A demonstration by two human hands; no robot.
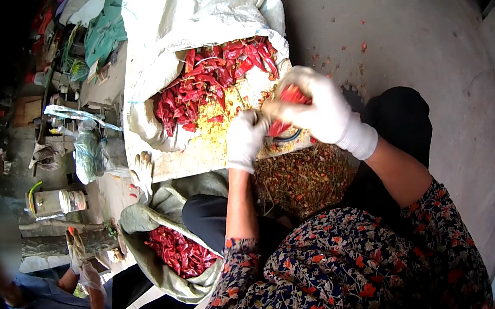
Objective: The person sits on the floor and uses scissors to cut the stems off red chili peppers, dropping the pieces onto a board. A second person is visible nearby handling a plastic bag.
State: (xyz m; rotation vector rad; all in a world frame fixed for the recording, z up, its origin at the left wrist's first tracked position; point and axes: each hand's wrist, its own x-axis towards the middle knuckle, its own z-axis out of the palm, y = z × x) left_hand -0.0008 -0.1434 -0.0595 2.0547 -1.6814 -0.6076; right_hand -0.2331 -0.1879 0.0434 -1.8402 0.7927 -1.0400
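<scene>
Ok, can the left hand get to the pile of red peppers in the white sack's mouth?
Probably yes: the left hand is close by, the white sack opens toward it, and mostly yellow seeds lie before the pile of red peppers.

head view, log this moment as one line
right hand: gloved, holding red peppers | left hand: gloved, close by | white sack: open, pepper pile at mouth

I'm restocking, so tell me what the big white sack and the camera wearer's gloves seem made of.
White sack: probably woven plastic, faintly shiny, with stiff creases; the weave is too fine to confirm. Gloves: likely knitted fabric, matte, with snug cuffs.
</scene>
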